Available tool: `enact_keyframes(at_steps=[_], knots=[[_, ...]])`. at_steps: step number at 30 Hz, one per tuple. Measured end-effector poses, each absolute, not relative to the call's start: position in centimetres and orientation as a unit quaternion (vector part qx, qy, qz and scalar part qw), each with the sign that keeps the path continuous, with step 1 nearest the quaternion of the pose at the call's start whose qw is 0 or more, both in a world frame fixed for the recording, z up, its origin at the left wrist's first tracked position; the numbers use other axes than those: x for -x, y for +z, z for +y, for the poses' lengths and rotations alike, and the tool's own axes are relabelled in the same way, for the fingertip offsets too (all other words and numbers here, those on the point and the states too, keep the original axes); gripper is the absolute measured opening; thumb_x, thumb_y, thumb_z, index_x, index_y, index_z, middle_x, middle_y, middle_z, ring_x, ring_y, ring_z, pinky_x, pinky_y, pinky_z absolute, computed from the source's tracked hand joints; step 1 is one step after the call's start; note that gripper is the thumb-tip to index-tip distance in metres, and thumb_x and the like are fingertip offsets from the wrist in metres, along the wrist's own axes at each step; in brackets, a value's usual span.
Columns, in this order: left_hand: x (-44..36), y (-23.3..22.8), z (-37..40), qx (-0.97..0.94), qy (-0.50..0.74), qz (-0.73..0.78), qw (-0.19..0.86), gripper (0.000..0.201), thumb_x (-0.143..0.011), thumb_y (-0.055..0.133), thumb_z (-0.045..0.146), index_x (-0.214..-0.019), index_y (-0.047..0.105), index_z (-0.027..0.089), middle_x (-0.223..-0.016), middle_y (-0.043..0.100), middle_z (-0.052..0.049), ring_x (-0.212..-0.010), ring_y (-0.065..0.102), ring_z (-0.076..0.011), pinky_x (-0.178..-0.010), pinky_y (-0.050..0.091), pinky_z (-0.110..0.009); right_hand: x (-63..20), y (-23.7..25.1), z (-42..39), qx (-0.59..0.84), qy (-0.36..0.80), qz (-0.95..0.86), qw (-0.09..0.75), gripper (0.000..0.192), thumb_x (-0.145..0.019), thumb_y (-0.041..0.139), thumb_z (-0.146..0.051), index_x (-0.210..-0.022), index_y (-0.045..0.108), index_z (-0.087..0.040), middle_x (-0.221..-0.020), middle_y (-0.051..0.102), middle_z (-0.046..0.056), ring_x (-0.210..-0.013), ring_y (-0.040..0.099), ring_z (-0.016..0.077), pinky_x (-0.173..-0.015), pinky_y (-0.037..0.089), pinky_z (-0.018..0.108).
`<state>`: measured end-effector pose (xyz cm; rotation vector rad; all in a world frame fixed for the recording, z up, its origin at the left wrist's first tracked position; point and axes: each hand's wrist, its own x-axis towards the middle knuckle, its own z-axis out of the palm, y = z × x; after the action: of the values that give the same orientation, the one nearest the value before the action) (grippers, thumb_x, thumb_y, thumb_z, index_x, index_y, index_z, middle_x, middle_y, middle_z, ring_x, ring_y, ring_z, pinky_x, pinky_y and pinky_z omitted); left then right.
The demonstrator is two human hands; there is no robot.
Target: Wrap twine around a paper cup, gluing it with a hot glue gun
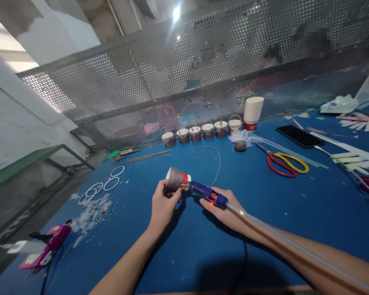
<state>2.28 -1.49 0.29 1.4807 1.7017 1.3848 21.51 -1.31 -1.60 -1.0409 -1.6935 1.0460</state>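
In my left hand (164, 201) is a paper cup (175, 179), tilted on its side and wrapped in grey-brown cord, with a red and white band bare near its base. My right hand (224, 207) grips a blue hot glue gun (207, 193), whose nozzle meets the cup near the red band. A long clear glue stick (258, 221) runs out of the gun's back, over my right forearm. Loose cord (219, 162) curves across the table behind the gun. A small ball of dark cord (240, 145) lies further back.
Several cord-wrapped cups (208, 132) line the back beside a stack of paper cups (253, 110). Scissors (284, 164) and a phone (299, 136) lie right. White rings (111, 183), scraps (92, 215) and a magenta power strip (51, 248) are left. A perforated metal screen (160, 82) bounds the blue table.
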Motion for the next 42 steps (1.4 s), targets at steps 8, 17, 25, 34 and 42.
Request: enact_keyframes(at_steps=[8,17,25,34,42], knots=[[-2.5,0.1,-1.6,-0.571,0.493,0.617,0.226,0.022,-0.070,0.065,0.032,-0.085,0.058,0.018,-0.069,0.059,0.002,-0.061,0.054,-0.0133,-0.061,0.044,-0.025,-21.2,-2.4,-1.3,0.414,0.376,-0.713,0.423,0.023,-0.080,0.057,-0.036,-0.063,0.050,-0.021,-0.054,0.046,-0.004,-0.047,0.037,0.0099,-0.049,0.033,0.025],[-2.2,-0.2,-1.6,-0.591,0.478,0.618,0.198,0.020,-0.072,0.064,0.031,-0.085,0.058,0.018,-0.066,0.057,0.003,-0.059,0.051,-0.0125,-0.060,0.043,-0.024,-21.3,-2.3,-1.2,0.426,0.324,-0.739,0.410,0.025,-0.081,0.053,-0.035,-0.062,0.048,-0.021,-0.055,0.050,-0.001,-0.047,0.041,0.0107,-0.050,0.035,0.024],[-1.8,-0.5,-1.3,-0.603,0.474,0.613,0.188,0.018,-0.070,0.063,0.029,-0.084,0.058,0.018,-0.064,0.054,0.004,-0.057,0.050,-0.0118,-0.058,0.042,-0.023,-21.3,-2.1,-1.4,0.417,0.316,-0.753,0.398,0.026,-0.080,0.055,-0.033,-0.060,0.046,-0.021,-0.053,0.049,-0.002,-0.047,0.040,0.0106,-0.050,0.032,0.024],[-1.4,-0.6,-1.2,-0.609,0.477,0.596,0.213,0.015,-0.068,0.062,0.026,-0.079,0.055,0.019,-0.067,0.054,0.003,-0.060,0.051,-0.0120,-0.059,0.043,-0.023,-21.5,-1.8,-1.3,0.437,0.325,-0.744,0.387,0.027,-0.080,0.054,-0.036,-0.059,0.045,-0.021,-0.054,0.049,-0.001,-0.047,0.040,0.0111,-0.052,0.032,0.025],[-1.3,-0.3,-1.1,-0.620,0.473,0.582,0.233,0.013,-0.066,0.062,0.024,-0.075,0.056,0.019,-0.068,0.053,0.003,-0.060,0.050,-0.0117,-0.058,0.043,-0.023,-21.6,-1.4,-1.3,0.453,0.351,-0.726,0.380,0.028,-0.079,0.052,-0.038,-0.059,0.044,-0.021,-0.055,0.049,0.000,-0.050,0.040,0.0119,-0.052,0.033,0.025]])
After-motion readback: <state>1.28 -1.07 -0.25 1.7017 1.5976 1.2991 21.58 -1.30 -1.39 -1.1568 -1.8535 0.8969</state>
